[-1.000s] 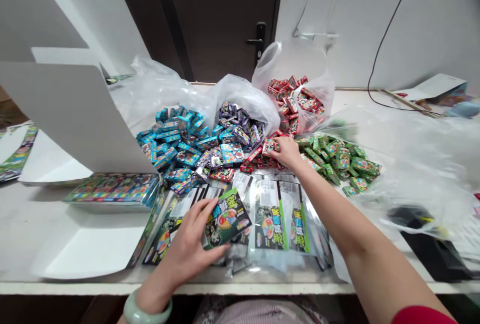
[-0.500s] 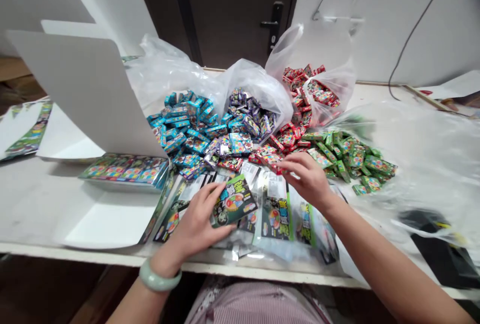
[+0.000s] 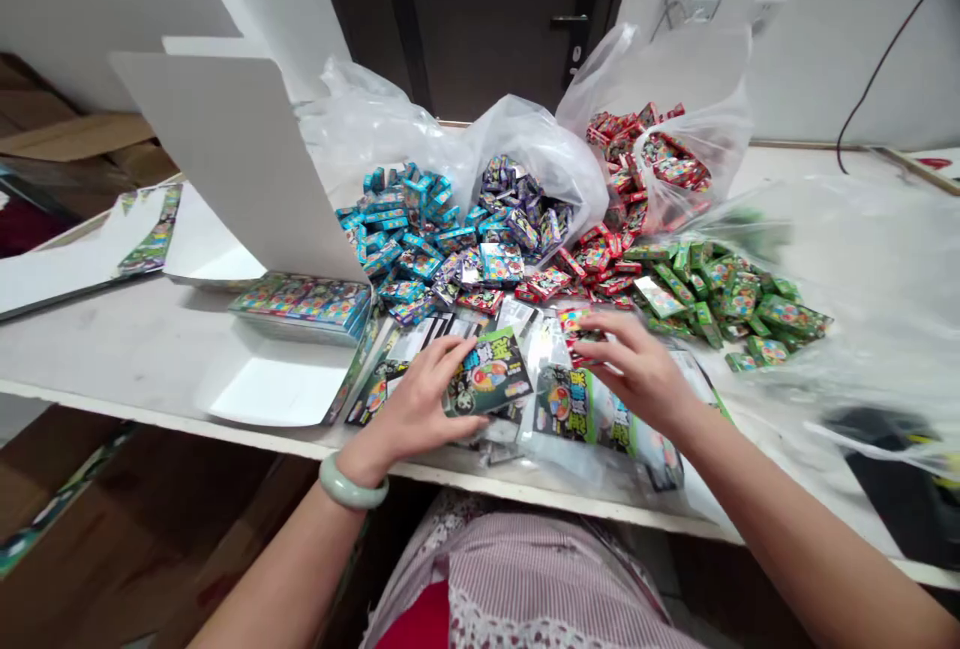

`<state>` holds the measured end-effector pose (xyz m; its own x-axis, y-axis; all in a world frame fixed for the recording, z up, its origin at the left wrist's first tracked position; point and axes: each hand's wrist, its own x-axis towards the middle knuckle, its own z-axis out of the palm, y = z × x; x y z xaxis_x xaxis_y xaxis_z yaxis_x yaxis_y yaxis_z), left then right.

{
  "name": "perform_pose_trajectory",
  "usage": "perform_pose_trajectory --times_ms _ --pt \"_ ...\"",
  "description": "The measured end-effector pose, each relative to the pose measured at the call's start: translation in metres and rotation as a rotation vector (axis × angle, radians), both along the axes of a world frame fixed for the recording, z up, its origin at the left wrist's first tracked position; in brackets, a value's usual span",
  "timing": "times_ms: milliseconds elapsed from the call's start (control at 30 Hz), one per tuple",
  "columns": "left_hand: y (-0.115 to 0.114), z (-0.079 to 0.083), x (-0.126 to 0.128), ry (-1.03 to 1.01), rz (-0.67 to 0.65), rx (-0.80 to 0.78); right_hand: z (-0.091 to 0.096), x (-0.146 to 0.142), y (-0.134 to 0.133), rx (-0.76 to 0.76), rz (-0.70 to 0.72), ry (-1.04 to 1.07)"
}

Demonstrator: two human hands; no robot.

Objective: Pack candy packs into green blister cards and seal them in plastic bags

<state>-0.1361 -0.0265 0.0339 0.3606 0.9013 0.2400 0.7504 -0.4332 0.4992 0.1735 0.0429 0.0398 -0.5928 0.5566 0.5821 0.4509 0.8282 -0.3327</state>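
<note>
Black and green card (image 3: 489, 374) sits in the grip of the left hand (image 3: 409, 399), whose fingers curve over its upper edge while the thumb lies along the lower edge. Its face shows large stylised lettering and a round multicoloured picture, but the words are too small and blurred to read. The right hand (image 3: 637, 369) is half closed, its fingertips pinching a few small red packets (image 3: 581, 334) just beside the card. A pale green bangle (image 3: 352, 484) circles the left wrist.

Under both hands lie long shiny printed pouches (image 3: 562, 404) with the same dark and green design, their white backs partly showing. Beyond them are heaped blue boxes (image 3: 390, 229), purple boxes (image 3: 517, 219), and green boxes (image 3: 739, 304). Red packets (image 3: 645, 154) spill from a clear plastic bag (image 3: 694, 99) onto the table. A flat stack of colourful packs (image 3: 300, 307) sits to the left, beside a bent white board (image 3: 225, 149). All of this rests on a white table (image 3: 142, 349), in front of a dark door with a black handle (image 3: 577, 19). No brand name can be made out.
</note>
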Motion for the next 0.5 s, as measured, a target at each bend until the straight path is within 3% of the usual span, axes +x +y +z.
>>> perform_pose_trajectory --times_ms 167,233,367,500 --pt "-0.006 0.005 -0.01 0.013 0.074 0.004 -0.043 -0.009 -0.018 -0.167 0.065 -0.24" --pt "-0.008 0.005 -0.012 0.021 0.073 0.005 -0.046 -0.009 -0.023 -0.214 0.015 -0.291" --pt "-0.009 0.003 -0.011 0.03 0.039 -0.009 -0.042 -0.008 -0.019 -0.34 -0.23 -0.366" --pt "-0.008 -0.002 -0.008 0.04 0.002 -0.024 -0.04 -0.011 -0.014 -0.375 -0.227 -0.309"
